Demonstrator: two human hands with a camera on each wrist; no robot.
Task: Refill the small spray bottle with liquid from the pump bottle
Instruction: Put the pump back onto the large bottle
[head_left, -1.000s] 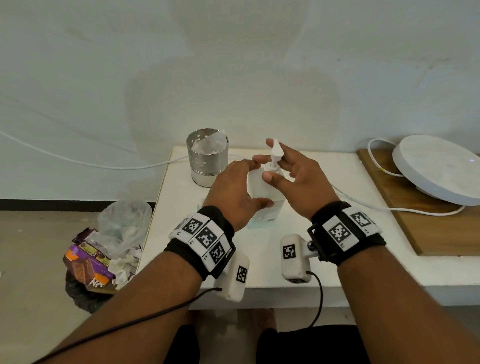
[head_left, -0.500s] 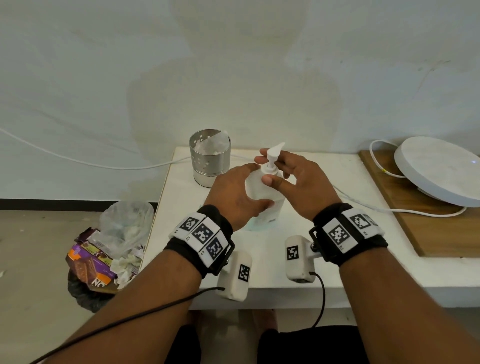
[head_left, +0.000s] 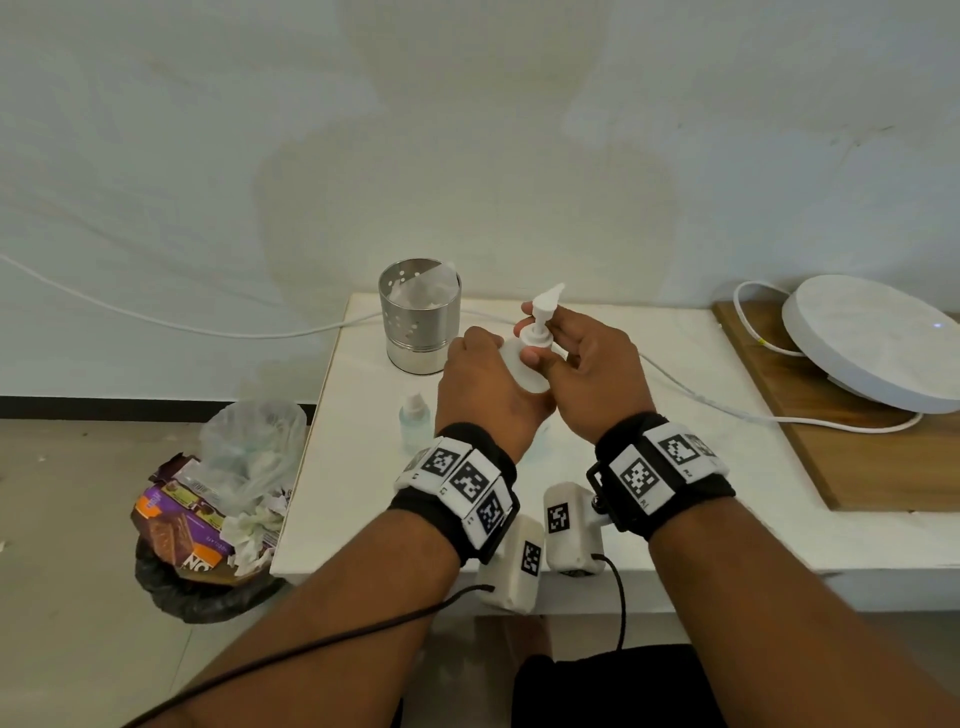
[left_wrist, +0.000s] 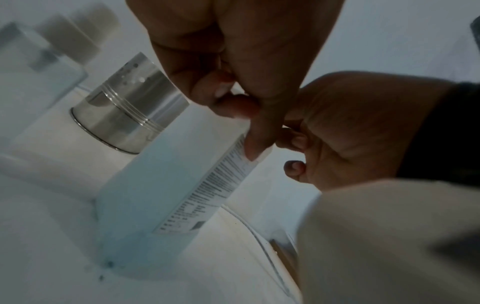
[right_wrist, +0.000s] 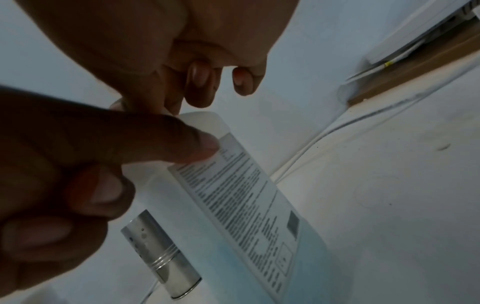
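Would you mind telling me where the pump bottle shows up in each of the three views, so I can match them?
Head: pump bottle at centre, upright on the table, between the left hand and right hand.
Left wrist: pump bottle at centre, leaning in frame, label facing right.
Right wrist: pump bottle at centre to lower right, label facing the camera.
Shared landmark: the steel cup beside it.

Both hands hide most of the pump bottle (head_left: 525, 364); its label print is blurred.
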